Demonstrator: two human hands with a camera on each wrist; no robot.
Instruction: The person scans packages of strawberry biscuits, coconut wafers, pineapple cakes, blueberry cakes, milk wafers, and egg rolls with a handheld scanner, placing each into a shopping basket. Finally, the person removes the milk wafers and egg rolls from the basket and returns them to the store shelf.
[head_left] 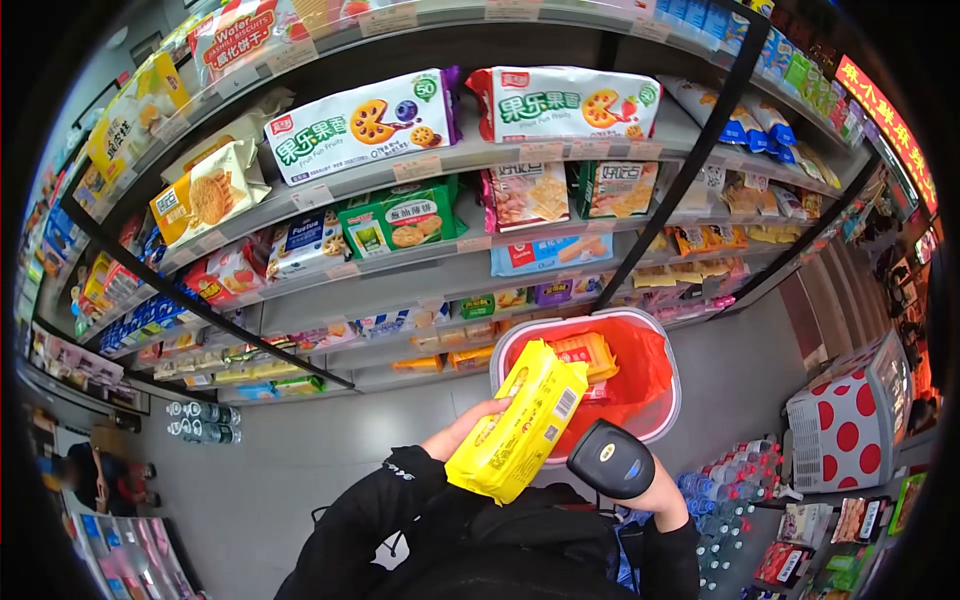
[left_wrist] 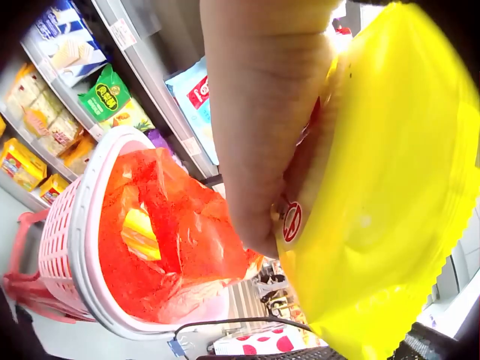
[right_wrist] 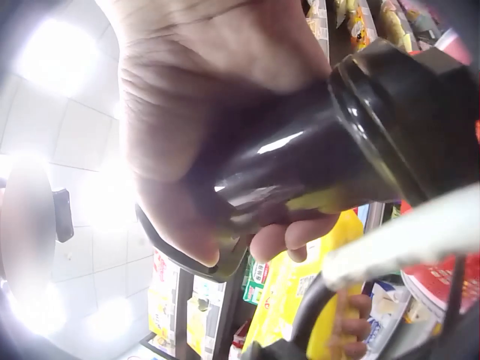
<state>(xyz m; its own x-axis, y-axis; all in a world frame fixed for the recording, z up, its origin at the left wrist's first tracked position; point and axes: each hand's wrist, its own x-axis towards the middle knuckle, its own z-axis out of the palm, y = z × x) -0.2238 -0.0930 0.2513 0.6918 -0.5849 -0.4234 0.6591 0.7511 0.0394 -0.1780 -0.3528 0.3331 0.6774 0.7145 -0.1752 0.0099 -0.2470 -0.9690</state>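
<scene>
A yellow package (head_left: pixel 515 425) is gripped along its left side by the left hand (head_left: pixel 465 428), its barcode side facing up in the head view. The left wrist view has the left hand (left_wrist: pixel 270 112) large against the yellow wrapper (left_wrist: pixel 382 187). A black handheld scanner (head_left: pixel 611 460) is held by the right hand (head_left: pixel 664 495), just right of the package. In the right wrist view the right hand's (right_wrist: pixel 202 112) fingers curl round the scanner's dark handle (right_wrist: pixel 277 157). Behind both, a pink basket (head_left: pixel 672 400) lined with a red bag (head_left: pixel 645 365) holds an orange package (head_left: pixel 585 355).
Shelves of packaged snacks (head_left: pixel 365 125) curve across the front. Bottled drinks (head_left: pixel 725 500) stand on the floor at the right, near a white box with red dots (head_left: pixel 845 430). More bottles (head_left: pixel 205 422) stand at the left, and a person (head_left: pixel 100 480) is at the far left.
</scene>
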